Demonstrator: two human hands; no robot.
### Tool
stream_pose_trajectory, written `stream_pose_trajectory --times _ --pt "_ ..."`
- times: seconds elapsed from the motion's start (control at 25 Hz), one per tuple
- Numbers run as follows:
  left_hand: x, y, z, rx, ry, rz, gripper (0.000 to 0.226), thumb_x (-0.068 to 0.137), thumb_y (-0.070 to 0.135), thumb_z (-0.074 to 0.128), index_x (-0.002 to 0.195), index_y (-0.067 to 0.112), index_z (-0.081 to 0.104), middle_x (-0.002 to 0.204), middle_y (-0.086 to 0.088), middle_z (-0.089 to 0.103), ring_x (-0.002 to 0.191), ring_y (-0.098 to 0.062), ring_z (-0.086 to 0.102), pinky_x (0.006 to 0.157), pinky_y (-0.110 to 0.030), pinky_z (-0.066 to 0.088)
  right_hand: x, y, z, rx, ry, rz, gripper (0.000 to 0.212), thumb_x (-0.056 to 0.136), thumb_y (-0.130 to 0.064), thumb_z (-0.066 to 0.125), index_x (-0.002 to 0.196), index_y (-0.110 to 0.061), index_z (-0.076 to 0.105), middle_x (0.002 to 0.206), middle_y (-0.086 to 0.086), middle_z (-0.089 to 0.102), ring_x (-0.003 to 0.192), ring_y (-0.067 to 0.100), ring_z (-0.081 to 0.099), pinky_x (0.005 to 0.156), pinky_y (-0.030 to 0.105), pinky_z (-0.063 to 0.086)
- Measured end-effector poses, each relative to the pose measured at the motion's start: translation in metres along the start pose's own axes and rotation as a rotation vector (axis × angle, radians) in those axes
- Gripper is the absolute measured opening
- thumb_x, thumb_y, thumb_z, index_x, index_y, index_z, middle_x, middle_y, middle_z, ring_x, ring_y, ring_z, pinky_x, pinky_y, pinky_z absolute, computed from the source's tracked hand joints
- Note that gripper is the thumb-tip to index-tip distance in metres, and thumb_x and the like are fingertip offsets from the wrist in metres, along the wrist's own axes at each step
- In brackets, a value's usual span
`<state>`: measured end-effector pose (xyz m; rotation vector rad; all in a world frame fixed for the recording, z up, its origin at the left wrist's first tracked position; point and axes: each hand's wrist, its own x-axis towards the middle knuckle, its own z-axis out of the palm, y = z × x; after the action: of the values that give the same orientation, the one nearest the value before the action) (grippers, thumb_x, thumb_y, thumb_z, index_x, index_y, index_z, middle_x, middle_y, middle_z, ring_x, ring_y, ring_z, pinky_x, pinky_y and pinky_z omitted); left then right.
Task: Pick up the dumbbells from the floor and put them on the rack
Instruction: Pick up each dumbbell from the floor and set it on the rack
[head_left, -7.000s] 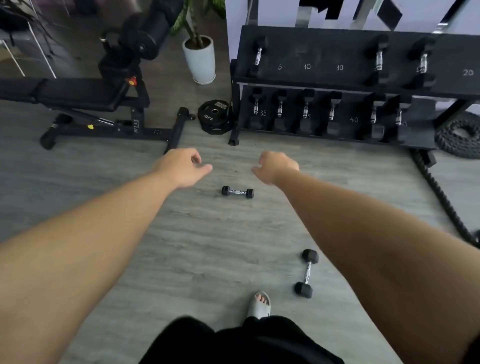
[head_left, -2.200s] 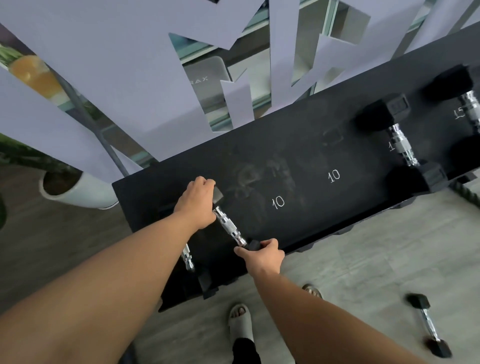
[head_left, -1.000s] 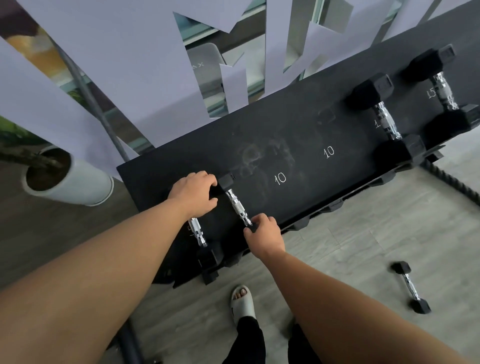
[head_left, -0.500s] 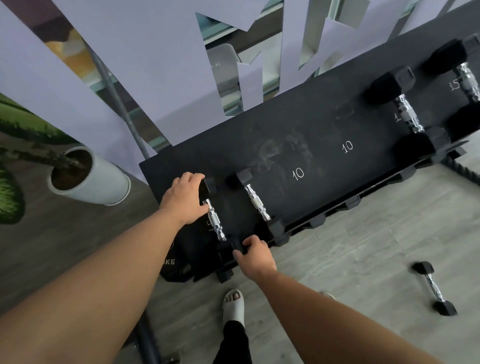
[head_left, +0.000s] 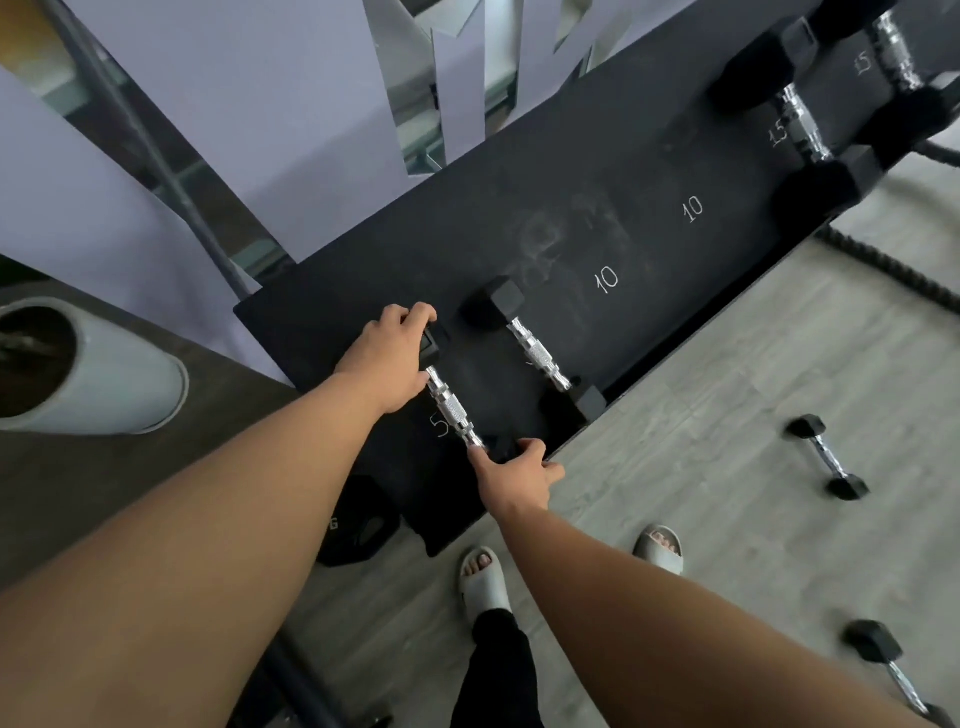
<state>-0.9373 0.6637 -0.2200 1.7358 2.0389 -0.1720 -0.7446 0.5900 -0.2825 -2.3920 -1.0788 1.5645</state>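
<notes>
While hands (head_left: 387, 358) grip dumbbell (head_left: 453, 413), neighbour dumbbell (head_left: 535, 353) adjoins.

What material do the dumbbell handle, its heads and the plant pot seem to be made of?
Dumbbell handle: shiny metal, probably chromed steel, with knurled texture. Heads: matte black, likely rubber-coated, though painted iron is possible. Pot: smooth white, perhaps ceramic or plastic.

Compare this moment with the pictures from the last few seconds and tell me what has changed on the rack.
Both hands let go of the second small dumbbell, which now rests free on the rack, and shifted left to the end dumbbell. The left hand grips its far head, the right hand its near head. Unchanged: the two big dumbbells on the rack's right, and one small dumbbell on the floor by the rope.
</notes>
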Motion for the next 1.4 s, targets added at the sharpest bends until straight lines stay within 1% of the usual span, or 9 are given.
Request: stream_pose_trajectory --times 0.12,0.36,0.48,0.56,0.68,0.88,1.04,1.24,1.4 --pt "0.003 -0.004 -0.003 0.025 -0.011 0.005 0.081 0.090 0.027 0.075 0.155 0.029 0.026 0.151 -0.013 0.038 0.122 -0.035 0.052 0.092 -0.045 0.053 0.001 -0.002 0.004 0.017 0.023 0.006 0.072 0.076 -0.054 0.074 0.132 -0.020 0.043 0.131 0.007 0.029 0.104 0.039 0.062 0.093 0.045 0.055" --pt "-0.010 -0.010 -0.013 -0.003 -0.016 -0.033 0.080 0.077 0.036 0.084 0.141 0.031 0.036 0.128 -0.007 0.047 0.101 -0.027 0.056 0.079 -0.041 0.055 0.002 -0.007 0.002 0.056 0.026 0.071 0.072 0.068 -0.044 0.083 0.129 -0.026 0.047 0.127 0.009 0.033 0.106 0.037 0.059 0.093 0.040 0.055" --pt "-0.019 -0.016 -0.017 0.003 -0.006 -0.128 0.095 0.071 0.045 0.086 0.146 0.024 0.032 0.133 -0.006 0.048 0.107 -0.030 0.059 0.083 -0.040 0.053 -0.008 -0.009 -0.006 0.076 0.039 0.071 0.071 0.063 -0.041 0.084 0.122 -0.028 0.047 0.118 0.003 0.031 0.106 0.034 0.057 0.090 0.035 0.050" --pt "-0.023 -0.011 -0.029 -0.002 0.015 -0.156 0.099 0.068 0.048 0.087 0.147 0.019 0.034 0.137 -0.005 0.049 0.113 -0.030 0.059 0.085 -0.039 0.052 -0.016 -0.013 -0.017 0.086 0.033 0.049 0.068 0.061 -0.042 0.084 0.116 -0.028 0.047 0.117 0.002 0.032 0.104 0.033 0.058 0.091 0.036 0.052" --pt "-0.024 0.006 -0.051 -0.014 0.045 -0.120 0.099 0.065 0.049 0.088 0.145 0.019 0.038 0.136 -0.004 0.050 0.113 -0.029 0.060 0.084 -0.038 0.052 -0.025 -0.024 -0.040 0.120 0.028 0.022 0.063 0.062 -0.042 0.084 0.111 -0.028 0.048 0.121 0.004 0.035 0.104 0.032 0.059 0.094 0.041 0.055" --pt "0.001 0.058 -0.102 -0.003 0.143 -0.030 0.097 0.064 0.048 0.089 0.142 0.019 0.039 0.130 -0.005 0.052 0.109 -0.030 0.060 0.083 -0.040 0.052 -0.011 -0.058 -0.098 0.196 0.073 -0.057 0.061 0.063 -0.040 0.084 0.110 -0.026 0.048 0.122 0.005 0.035 0.102 0.030 0.061 0.096 0.041 0.054" --pt "0.049 0.115 -0.126 0.010 0.192 -0.015 0.100 0.063 0.053 0.089 0.142 0.015 0.040 0.130 -0.006 0.052 0.113 -0.030 0.059 0.086 -0.041 0.051 0.027 -0.085 -0.150 0.245 0.111 -0.100 0.062 0.063 -0.043 0.084 0.111 -0.026 0.048 0.120 0.004 0.036 0.097 0.028 0.061 0.093 0.040 0.056" --pt "0.126 0.191 -0.137 0.002 0.203 0.010 0.098 0.060 0.052 0.091 0.139 0.014 0.047 0.129 -0.006 0.055 0.111 -0.030 0.060 0.086 -0.041 0.052 0.100 -0.111 -0.221 0.278 0.112 -0.064 0.061 0.065 -0.043 0.084 0.111 -0.026 0.047 0.122 0.004 0.035 0.101 0.031 0.061 0.093 0.041 0.055" --pt "0.184 0.239 -0.137 0.002 0.198 0.015 0.097 0.058 0.053 0.092 0.136 0.015 0.048 0.125 -0.005 0.057 0.106 -0.028 0.062 0.079 -0.039 0.052 0.151 -0.128 -0.263 0.284 0.109 -0.039 0.060 0.066 -0.042 0.084 0.111 -0.026 0.047 0.123 0.004 0.034 0.102 0.031 0.060 0.095 0.043 0.054"
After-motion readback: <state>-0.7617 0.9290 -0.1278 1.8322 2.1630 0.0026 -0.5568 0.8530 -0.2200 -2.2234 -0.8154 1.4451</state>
